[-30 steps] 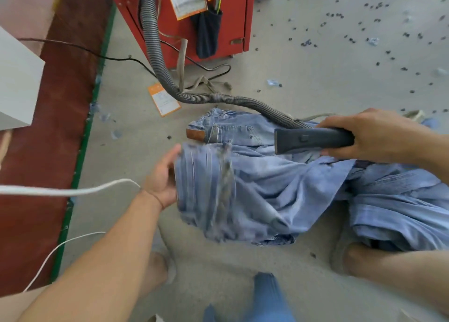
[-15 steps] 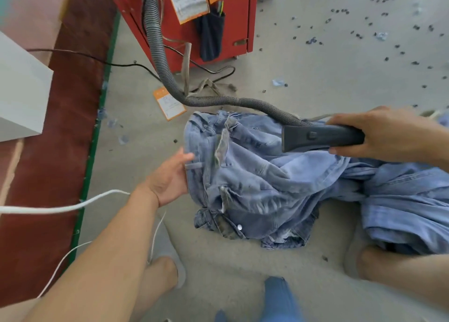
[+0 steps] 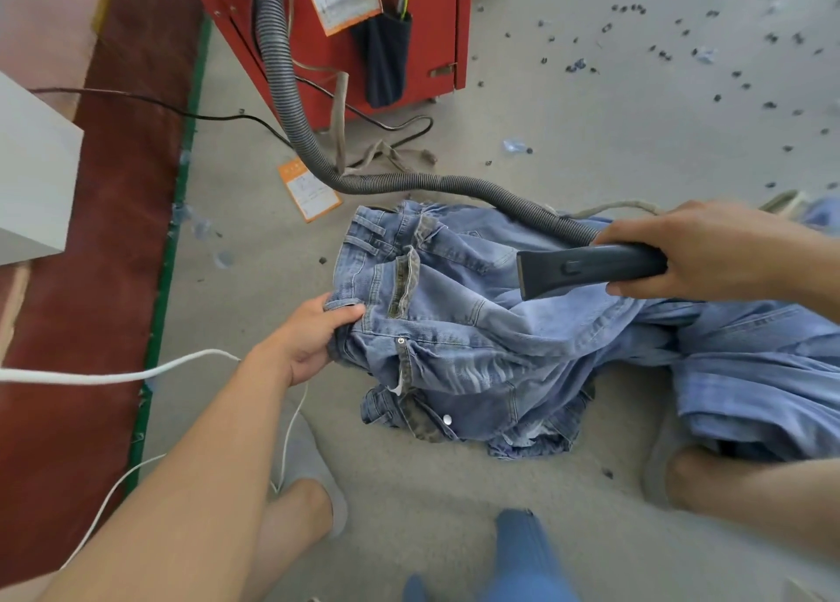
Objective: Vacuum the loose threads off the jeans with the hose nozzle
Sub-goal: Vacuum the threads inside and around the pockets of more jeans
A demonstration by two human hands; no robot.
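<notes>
My left hand (image 3: 313,333) had closed its fingers on the waistband of the light blue jeans (image 3: 477,328), where a second ago it was only flat against blurry bunched denim. Since then the pair had spread out on the concrete floor (image 3: 568,138), fly and belt loops facing up. My right hand (image 3: 709,251) was wrapped tight round the dark hose nozzle (image 3: 586,269), mouth hanging just over the crumpled seat, pretty much where it was before. More denim sat heaped by my right knee. Further back, the ribbed grey hose (image 3: 318,160) crossed the jeans up to the red cabinet (image 3: 436,33), orange tag (image 3: 309,190) beside it, dark scraps all over.
</notes>
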